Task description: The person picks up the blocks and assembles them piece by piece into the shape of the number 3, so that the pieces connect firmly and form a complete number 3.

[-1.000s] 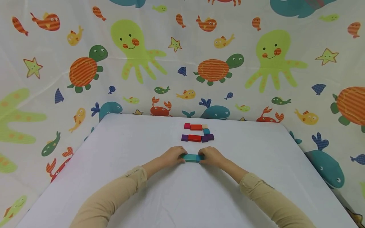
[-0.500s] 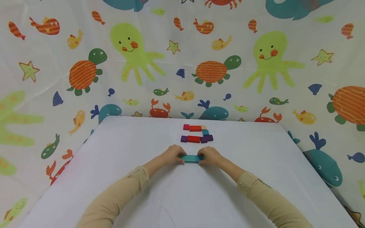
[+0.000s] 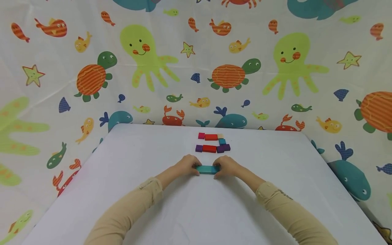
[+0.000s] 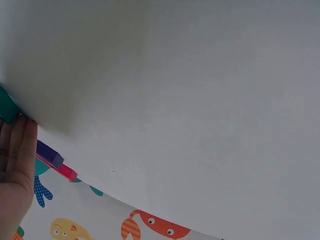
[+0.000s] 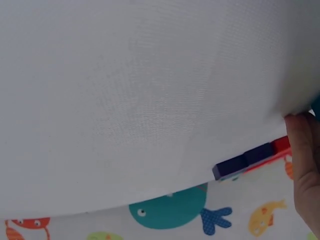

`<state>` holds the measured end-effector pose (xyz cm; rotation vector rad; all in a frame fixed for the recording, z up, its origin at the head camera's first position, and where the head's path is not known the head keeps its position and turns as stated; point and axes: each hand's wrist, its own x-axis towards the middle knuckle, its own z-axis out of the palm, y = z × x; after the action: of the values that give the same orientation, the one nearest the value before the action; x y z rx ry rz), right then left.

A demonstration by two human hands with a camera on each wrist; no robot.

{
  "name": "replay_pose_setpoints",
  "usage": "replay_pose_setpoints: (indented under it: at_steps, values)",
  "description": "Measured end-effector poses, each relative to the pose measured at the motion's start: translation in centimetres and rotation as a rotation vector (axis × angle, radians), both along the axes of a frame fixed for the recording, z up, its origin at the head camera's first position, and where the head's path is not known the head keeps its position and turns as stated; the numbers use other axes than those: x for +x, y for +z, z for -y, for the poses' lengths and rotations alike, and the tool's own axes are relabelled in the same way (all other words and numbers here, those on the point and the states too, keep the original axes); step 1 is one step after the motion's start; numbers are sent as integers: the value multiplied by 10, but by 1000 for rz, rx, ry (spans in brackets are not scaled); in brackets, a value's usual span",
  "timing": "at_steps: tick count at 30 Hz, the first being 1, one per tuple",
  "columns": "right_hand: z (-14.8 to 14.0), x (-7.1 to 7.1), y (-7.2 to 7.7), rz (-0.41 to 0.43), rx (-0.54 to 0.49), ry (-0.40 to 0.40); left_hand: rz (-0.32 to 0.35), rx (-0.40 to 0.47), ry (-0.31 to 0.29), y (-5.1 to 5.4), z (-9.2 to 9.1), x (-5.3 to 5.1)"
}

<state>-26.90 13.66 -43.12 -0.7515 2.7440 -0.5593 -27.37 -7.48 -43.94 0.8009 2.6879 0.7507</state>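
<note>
A teal block [image 3: 204, 169] lies on the white table with a blue block [image 3: 215, 168] end to end at its right. My left hand [image 3: 187, 165] pinches the teal block's left end between thumb and fingers. The right end of the pair, the blue block, is pinched by my right hand [image 3: 227, 166], which covers part of it. In the left wrist view the fingers of the left hand [image 4: 17, 155] reach to the teal block [image 4: 7, 107]. A sliver of the blue block [image 5: 316, 107] shows beside the right hand [image 5: 306, 165] in the right wrist view.
Behind the hands, two red blocks [image 3: 209, 148] [image 3: 211, 137], several purple blocks [image 3: 199, 148], a pink block [image 3: 201, 135], a small blue block [image 3: 222, 141] and a cream block [image 3: 220, 136] form a bracket shape. A sea-animal printed cloth [image 3: 183, 81] hangs beyond the table [image 3: 147, 143].
The head view shifts slightly. Both hands stay at the two ends of the teal and blue pair, with the right fingers shifting slightly; the other blocks keep their places.
</note>
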Motion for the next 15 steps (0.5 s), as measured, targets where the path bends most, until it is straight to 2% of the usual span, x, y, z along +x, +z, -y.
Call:
replay_pose_setpoints:
  at_steps: [5,12,15]
  values:
    - [-7,-5,-1,50,-60,3,-9,9,-3,0,0,0]
    - [-17,-13,7,189,-145,-9,-45,17,-37,-3,2,-1]
    - [-16,-19,11,174,-181,-19,-39,33,-43,-5,5,-2]
